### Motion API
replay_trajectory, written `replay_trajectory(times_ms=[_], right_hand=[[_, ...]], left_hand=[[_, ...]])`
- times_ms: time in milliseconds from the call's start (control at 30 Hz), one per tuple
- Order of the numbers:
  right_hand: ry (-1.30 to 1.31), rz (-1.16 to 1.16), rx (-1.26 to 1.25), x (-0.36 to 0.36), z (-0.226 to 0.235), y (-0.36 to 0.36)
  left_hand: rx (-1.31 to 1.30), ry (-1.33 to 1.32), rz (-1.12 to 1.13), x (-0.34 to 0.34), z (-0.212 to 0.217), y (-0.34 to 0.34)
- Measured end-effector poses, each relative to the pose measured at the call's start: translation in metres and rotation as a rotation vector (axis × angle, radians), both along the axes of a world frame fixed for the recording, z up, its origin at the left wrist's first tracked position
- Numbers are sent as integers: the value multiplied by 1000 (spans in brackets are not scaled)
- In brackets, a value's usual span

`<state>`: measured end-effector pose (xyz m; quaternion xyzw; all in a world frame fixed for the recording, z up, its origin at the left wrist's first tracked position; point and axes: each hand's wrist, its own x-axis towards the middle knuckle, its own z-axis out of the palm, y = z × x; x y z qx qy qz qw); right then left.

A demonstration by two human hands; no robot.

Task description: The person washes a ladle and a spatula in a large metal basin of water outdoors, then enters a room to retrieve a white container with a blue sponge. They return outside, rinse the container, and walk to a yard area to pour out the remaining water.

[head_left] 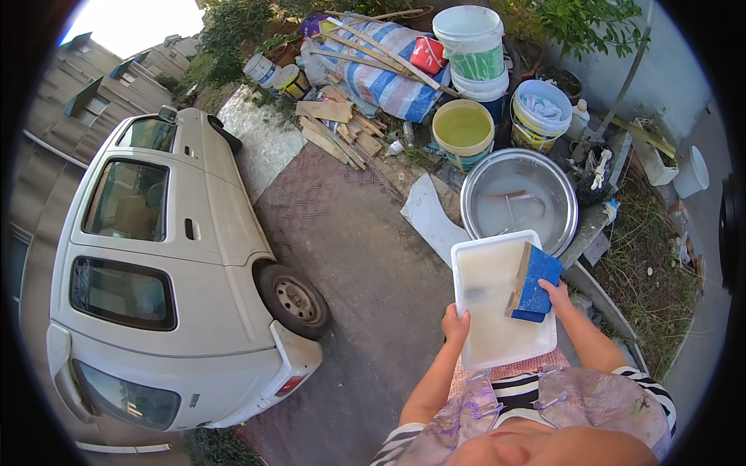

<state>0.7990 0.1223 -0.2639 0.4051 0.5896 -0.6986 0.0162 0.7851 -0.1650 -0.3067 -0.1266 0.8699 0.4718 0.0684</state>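
A shallow white rectangular tray (486,330) is tilted in front of my body. My left hand (455,324) is closed on its left rim, thumb on top. My right hand (556,297) grips the right end of a blue block-like object with a worn tan edge (536,281), which lies over the tray's right side. I cannot make out its exact kind, nor whether the right fingers also hold the tray's rim. Just beyond the tray stands a large round metal basin (573,208) with cloudy liquid and a thin strip in it.
Left of me stands a white van (210,311). Beyond the basin are a yellowish bucket (464,128), stacked white buckets (469,31) and a bucket with cloth (540,113). Scrap boards (334,128) lie by a striped tarp (381,58). A concrete curb (610,299) runs along the right.
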Motion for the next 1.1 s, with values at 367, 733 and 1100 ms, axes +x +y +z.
replay_trajectory(times_ms=[367,733,1100], right_hand=[[-130,-110,-115,-131,-137,10],[-182,-221,-249,-190,-251,56],[-152,-443,-244,-200,-295,75]], left_hand=[[-81,48,-93,-160,-121,6],[-90,-10,-114,-220,-248,52],[-445,-185,-310,-250,-250,98]])
